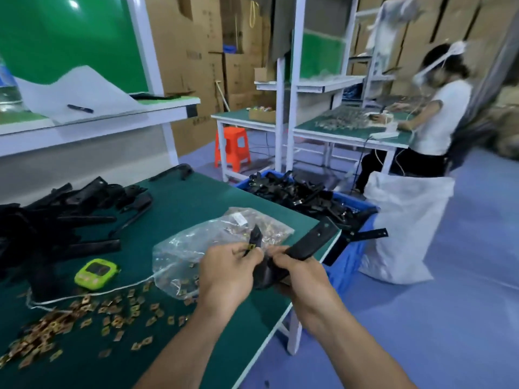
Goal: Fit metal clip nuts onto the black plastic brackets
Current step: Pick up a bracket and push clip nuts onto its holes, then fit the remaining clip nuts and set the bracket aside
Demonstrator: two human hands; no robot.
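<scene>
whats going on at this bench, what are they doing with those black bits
A person is fitting clips onto brackets by hand. The right hand grips a black plastic bracket, and the left hand pinches a metal clip nut at the bracket's near end, apparently pushing it on. Loose clip nuts lie scattered on the green bench, and a clear bag holds more. More brackets are piled on the left, and others fill a blue crate beside the bench.

Two hands (227,273) (300,272), one green timer (95,273), one clear bag (193,248), one orange stool (231,148)
</scene>
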